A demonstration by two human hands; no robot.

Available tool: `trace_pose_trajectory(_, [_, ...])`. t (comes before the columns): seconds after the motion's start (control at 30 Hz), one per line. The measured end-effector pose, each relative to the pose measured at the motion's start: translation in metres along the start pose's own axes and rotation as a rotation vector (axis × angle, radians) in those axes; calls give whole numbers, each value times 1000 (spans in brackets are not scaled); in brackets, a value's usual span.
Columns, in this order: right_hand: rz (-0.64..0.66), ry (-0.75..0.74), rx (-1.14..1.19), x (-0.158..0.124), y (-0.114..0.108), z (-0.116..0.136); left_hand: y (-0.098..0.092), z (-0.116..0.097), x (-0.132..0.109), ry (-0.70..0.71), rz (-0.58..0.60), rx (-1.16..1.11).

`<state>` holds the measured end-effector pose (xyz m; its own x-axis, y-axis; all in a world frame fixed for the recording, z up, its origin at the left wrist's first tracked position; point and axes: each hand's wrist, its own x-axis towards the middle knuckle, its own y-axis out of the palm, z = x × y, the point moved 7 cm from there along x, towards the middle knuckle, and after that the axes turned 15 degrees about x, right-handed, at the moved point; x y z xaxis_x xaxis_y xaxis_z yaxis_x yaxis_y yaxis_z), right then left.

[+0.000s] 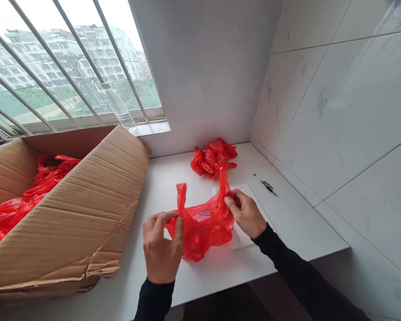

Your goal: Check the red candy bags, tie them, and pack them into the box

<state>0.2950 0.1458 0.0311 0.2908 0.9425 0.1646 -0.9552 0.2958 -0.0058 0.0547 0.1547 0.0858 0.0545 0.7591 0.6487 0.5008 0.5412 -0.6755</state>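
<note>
A red plastic bag [200,232] with two loop handles is stretched between my hands over the white table. Its left handle stands up from the fingers of my left hand [163,245], which pinch the bag near that handle's base. My right hand [245,211] pinches the base of the other upright handle. Something round and something with a pinkish printed label show dimly through the thin plastic; I cannot tell whether they lie inside or behind it. A white printed paper or booklet [242,243] lies partly beneath the bag.
A large cardboard box [96,209] at the left holds several red bags [23,205]. Crumpled red bags [214,156] lie by the back wall. Pens [269,187] rest at the right. A clear bottle [118,107] stands on the sill by the barred window.
</note>
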Motion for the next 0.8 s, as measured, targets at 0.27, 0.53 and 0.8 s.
trace_pose_trajectory(0.27, [-168, -383, -102, -48, -7, 72, -23, 27, -21, -290, 102, -249])
trace_pose_trajectory(0.53, [546, -522, -215, -51, 87, 63, -5, 20, -33, -436, 396, -667])
trace_pose_trajectory(0.8, [551, -212, -428, -50, 93, 32, -3, 43, -37, -507, 272, -612])
